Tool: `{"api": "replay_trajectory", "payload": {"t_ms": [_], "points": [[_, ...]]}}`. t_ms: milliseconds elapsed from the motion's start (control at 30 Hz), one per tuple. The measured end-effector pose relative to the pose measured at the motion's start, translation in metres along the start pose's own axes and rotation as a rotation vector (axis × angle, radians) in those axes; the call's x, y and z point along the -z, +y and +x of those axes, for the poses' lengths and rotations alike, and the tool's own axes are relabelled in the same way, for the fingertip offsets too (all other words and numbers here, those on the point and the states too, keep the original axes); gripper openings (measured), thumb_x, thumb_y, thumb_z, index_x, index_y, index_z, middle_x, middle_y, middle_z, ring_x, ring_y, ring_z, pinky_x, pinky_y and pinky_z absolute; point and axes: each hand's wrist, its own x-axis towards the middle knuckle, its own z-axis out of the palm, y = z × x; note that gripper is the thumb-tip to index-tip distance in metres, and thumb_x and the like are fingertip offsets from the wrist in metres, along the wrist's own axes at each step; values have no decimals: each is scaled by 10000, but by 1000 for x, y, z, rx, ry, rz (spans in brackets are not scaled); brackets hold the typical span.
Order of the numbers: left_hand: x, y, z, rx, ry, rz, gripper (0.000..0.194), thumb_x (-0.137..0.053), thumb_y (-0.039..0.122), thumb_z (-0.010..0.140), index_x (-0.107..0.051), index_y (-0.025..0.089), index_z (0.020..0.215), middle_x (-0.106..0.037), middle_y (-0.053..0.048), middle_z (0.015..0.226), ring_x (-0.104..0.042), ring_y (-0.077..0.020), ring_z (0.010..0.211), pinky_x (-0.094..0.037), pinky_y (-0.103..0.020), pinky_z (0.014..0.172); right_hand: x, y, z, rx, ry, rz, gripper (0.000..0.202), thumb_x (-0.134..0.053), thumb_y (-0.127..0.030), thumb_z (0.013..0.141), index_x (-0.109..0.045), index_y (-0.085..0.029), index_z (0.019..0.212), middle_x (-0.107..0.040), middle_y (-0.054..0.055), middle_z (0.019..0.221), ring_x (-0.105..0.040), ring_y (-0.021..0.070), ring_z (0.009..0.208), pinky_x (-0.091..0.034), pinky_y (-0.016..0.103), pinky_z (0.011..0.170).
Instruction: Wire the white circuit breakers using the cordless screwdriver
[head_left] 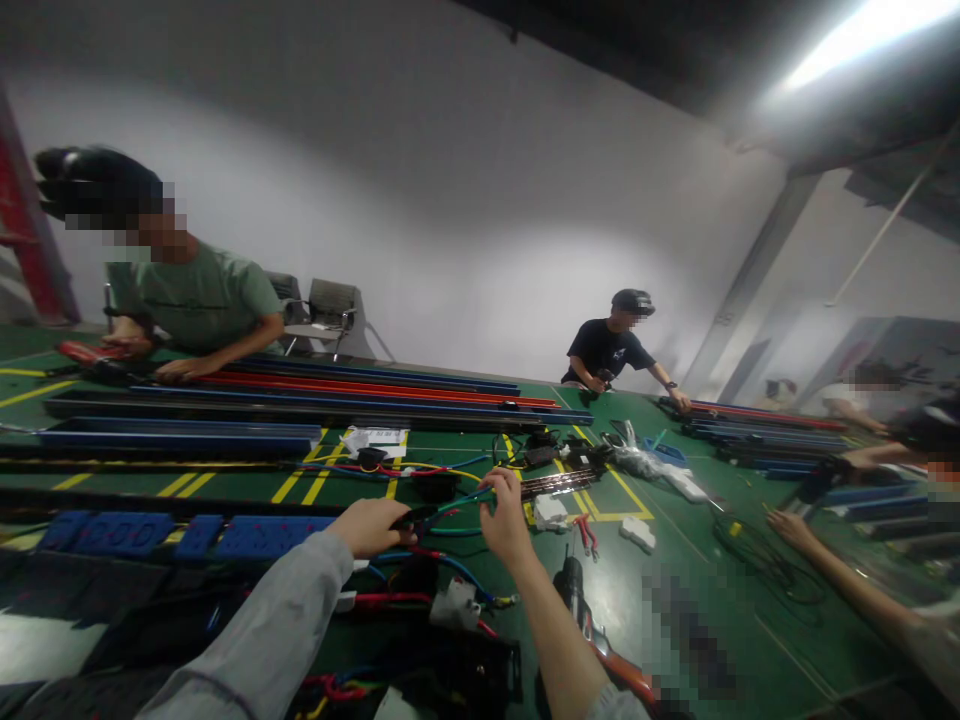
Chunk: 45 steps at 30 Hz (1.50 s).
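Note:
My left hand [375, 527], in a grey sleeve, is closed on a small dark piece at its fingertips, too blurred to name. Just to the right, my right hand [508, 512] pinches the end of a green wire [459, 502] that runs between the two hands. A bundle of red, blue and black wires [472, 580] with a white connector [455, 603] lies below them. Behind my right hand are copper-coloured strips [556, 483] and a white plastic part [551, 513]. Blue socket strips [274, 537] lie in a dark rail beyond my left forearm.
Long blue and dark metal rails [180, 437] cross the green table [720, 620]. A power drill [574, 590] lies right of my right forearm, near red-handled wires [586, 535]. Black cable [772, 565] coils farther right. Co-workers [202, 300] handle rails across the table and at the right.

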Motion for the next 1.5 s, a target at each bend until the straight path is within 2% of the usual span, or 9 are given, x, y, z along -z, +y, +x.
{"api": "replay_trajectory", "payload": {"t_ms": [167, 333, 467, 600, 733, 967, 1167, 1400, 1500], "points": [[-1, 14, 2, 34, 87, 41, 426, -462, 614, 825, -692, 263, 892, -737, -78, 945, -679, -289, 923, -460, -348, 781, -5, -21, -52, -13, 256, -150, 295, -454, 17, 698, -518, -210, 873, -495, 89, 1086, -470, 246, 1167, -251, 556, 1124], [-3, 25, 2, 95, 136, 69, 493, -435, 654, 819, -704, 242, 859, -738, -98, 915, -682, -296, 895, -463, -361, 783, -7, -54, -91, -26, 98, -303, 327, -483, -41, 779, -595, -252, 1002, -573, 72, 1176, -464, 278, 1233, -130, 651, 1124], [-8, 33, 0, 132, 113, 38, 456, -447, 609, 824, -711, 239, 858, -743, -99, 921, -683, -291, 928, -463, -363, 805, -10, -65, -105, -21, 116, -302, 311, -467, -109, 851, -615, -292, 1055, -608, 52, 1259, -454, 301, 1289, -83, 684, 1115], [-11, 46, 1, 118, 111, 42, 370, -487, 536, 816, -706, 265, 942, -750, -88, 934, -690, -294, 938, -476, -383, 813, -20, -55, -116, -93, 49, -214, 250, -474, -203, 890, -632, -318, 1046, -650, 66, 1205, -557, 307, 1172, -288, 587, 1085], [-12, 60, 1, 152, 122, 52, 346, -537, 507, 791, -694, 274, 992, -752, -92, 937, -694, -302, 946, -486, -404, 840, -33, -34, -110, -252, -111, -144, 343, -495, -319, 919, -575, -241, 1244, -680, 134, 1151, -627, 323, 1058, -482, 449, 880], [-18, 65, -4, 98, 134, 40, 353, -499, 485, 836, -651, 277, 1076, -745, -100, 986, -692, -314, 965, -479, -422, 841, -27, -24, -81, -164, -374, -122, 274, -435, -167, 922, -682, -286, 910, -732, 18, 926, -656, 224, 898, -407, 290, 754], [-16, 47, 5, -32, 157, -144, 415, -572, 437, 827, -518, 314, 1220, -729, -23, 1026, -678, -262, 988, -472, -355, 850, -28, -19, -72, -201, -396, 50, 270, -428, -242, 958, -678, -234, 854, -695, 15, 800, -619, 167, 738, -367, 234, 655], [-23, 47, -9, -263, 380, -210, 453, -500, 116, 801, -550, 283, 1220, -611, -30, 1286, -558, -200, 1172, -406, -327, 999, -48, -1, -63, -330, -250, 407, 326, -411, -419, 973, -613, -199, 843, -633, 22, 783, -571, 176, 727, -411, 246, 645], [-35, 50, -16, -324, 355, -205, 386, -556, 244, 847, -562, 284, 1231, -647, -34, 1227, -579, -217, 1114, -399, -354, 997, -52, 1, -56, -357, -220, 450, 339, -434, -486, 953, -586, -205, 842, -587, 3, 714, -550, 177, 682, -416, 261, 636]]}}
